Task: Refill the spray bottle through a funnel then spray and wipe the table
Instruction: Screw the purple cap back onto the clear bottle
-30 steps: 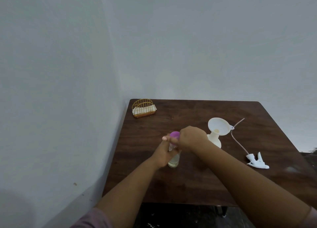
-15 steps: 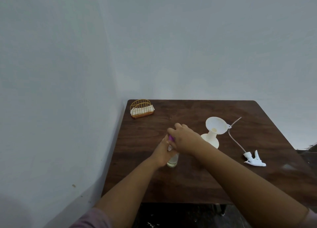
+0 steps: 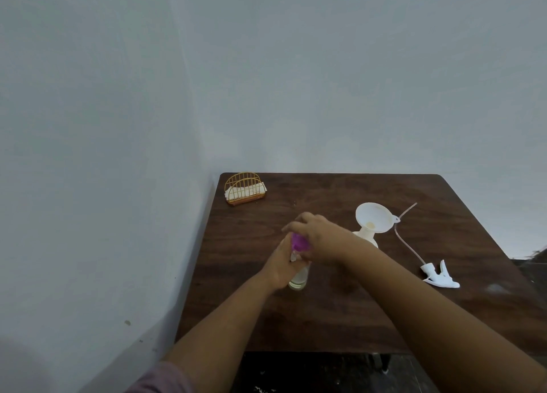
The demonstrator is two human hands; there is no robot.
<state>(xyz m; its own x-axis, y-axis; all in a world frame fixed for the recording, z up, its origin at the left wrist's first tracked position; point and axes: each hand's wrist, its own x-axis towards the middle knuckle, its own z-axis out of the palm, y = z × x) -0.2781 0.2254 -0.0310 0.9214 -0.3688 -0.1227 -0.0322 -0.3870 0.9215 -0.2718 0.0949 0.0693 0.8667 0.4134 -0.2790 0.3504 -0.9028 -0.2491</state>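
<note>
Left hand (image 3: 284, 264) is gripping a clear refill bottle (image 3: 299, 280) while right hand (image 3: 318, 238) is twisting its purple cap (image 3: 299, 242); next, likely pouring into the funnel (image 3: 373, 216).

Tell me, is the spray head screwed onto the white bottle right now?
No, the spray head lies on the table, apart from the white bottle holding the funnel.

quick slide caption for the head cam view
Left hand steadies a clear bottle while right hand grips its purple cap; funnel sits in spray bottle.

Dim, flat light — soft focus, edges warped.
</note>
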